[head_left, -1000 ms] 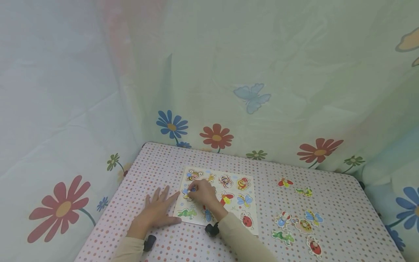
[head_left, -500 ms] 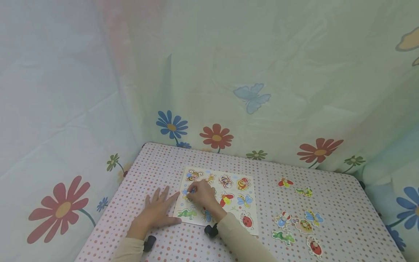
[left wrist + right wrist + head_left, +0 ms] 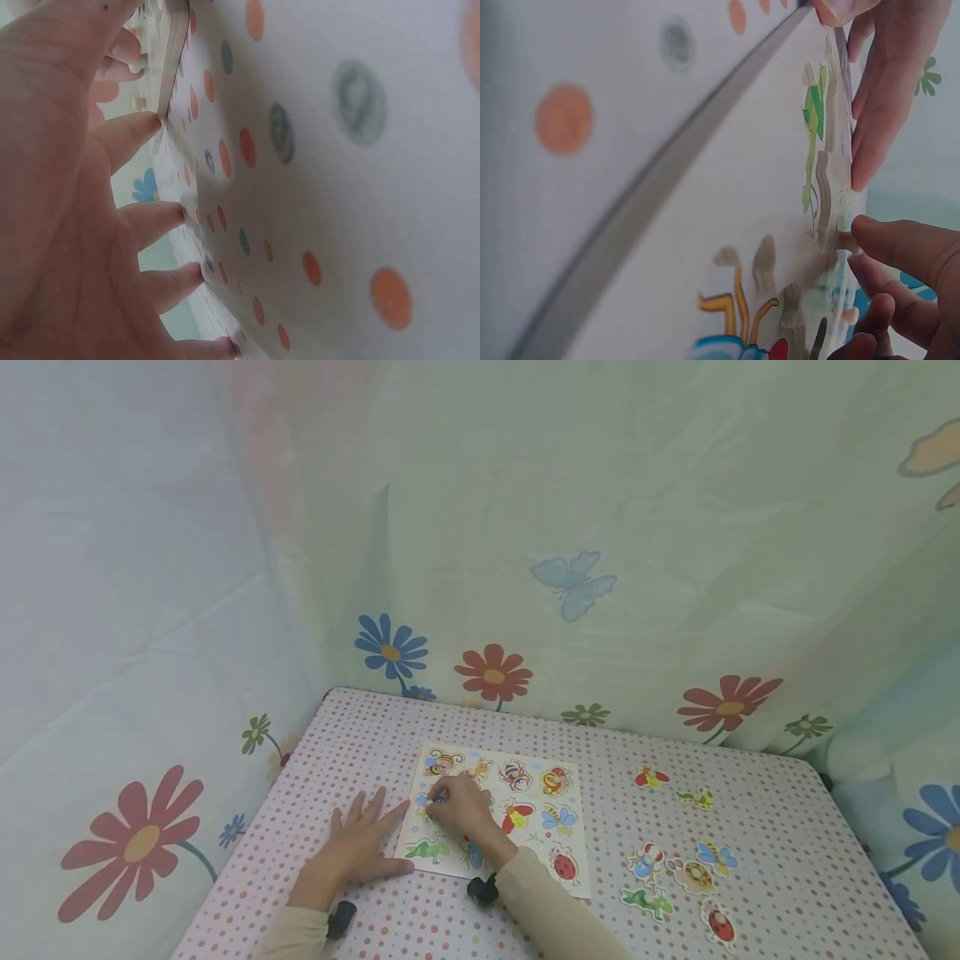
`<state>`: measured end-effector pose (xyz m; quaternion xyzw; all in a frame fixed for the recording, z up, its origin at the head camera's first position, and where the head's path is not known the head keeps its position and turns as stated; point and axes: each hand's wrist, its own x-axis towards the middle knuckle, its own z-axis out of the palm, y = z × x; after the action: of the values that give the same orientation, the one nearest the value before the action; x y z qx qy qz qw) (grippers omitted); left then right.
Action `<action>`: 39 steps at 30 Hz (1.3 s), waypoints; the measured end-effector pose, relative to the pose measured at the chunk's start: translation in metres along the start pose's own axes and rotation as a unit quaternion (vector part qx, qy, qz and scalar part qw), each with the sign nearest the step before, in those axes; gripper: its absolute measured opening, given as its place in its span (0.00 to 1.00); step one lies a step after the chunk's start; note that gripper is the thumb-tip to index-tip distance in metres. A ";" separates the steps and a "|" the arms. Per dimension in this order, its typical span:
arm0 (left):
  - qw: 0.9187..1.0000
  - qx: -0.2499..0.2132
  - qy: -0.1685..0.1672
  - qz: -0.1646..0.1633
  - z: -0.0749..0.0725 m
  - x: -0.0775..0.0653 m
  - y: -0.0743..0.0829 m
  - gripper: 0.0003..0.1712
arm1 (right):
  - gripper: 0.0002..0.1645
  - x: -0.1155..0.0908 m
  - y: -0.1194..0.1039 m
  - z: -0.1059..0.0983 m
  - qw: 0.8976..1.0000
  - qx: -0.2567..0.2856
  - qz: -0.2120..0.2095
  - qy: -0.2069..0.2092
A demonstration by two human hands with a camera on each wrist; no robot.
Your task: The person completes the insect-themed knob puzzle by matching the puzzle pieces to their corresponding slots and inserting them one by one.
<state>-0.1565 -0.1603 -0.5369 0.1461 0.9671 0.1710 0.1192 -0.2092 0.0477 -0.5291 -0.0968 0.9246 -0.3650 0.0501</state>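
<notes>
A flat wooden puzzle board [image 3: 534, 860] with insect pictures lies on the dotted tablecloth. Over the left side of the board, my right hand [image 3: 467, 814] pinches a small puzzle piece [image 3: 439, 796] with some blue on it; the fingers hide most of it. In the right wrist view, the thumb and fingers meet at a short peg [image 3: 845, 241] close to the board's surface. My left hand [image 3: 356, 850] lies with fingers spread on the tablecloth, its index fingertip and thumb tip at the board's left edge. A grasshopper picture [image 3: 427, 849] shows at the board's near left corner.
Loose pieces lie right of the board: a red-winged bug [image 3: 652, 777], a caterpillar [image 3: 695, 797], a beetle [image 3: 646, 862], a snail [image 3: 692, 876], a bee [image 3: 717, 857], a grasshopper [image 3: 648, 903] and a ladybird [image 3: 721, 928]. A flowered curtain [image 3: 450, 568] hangs behind the table.
My right hand has shifted very slightly left, still pinching the piece over the same part of the board. The left hand keeps its place, and the loose pieces have not moved.
</notes>
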 end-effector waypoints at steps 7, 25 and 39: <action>1.000 -0.002 0.000 0.001 0.000 0.000 0.000 0.58 | 0.10 -0.011 0.001 -0.018 0.999 0.025 -0.029 0.026; 1.000 -0.006 -0.004 -0.012 -0.003 0.000 0.005 0.58 | 0.07 -0.055 0.035 -0.090 0.993 0.033 -0.030 0.113; 1.000 -0.004 -0.009 -0.016 -0.001 0.000 0.003 0.59 | 0.09 -0.106 0.083 -0.153 0.984 0.009 0.011 0.179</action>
<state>-0.1559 -0.1577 -0.5352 0.1315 0.9674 0.1721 0.1310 -0.1423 0.2319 -0.4724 -0.0197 0.9164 -0.3838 -0.1116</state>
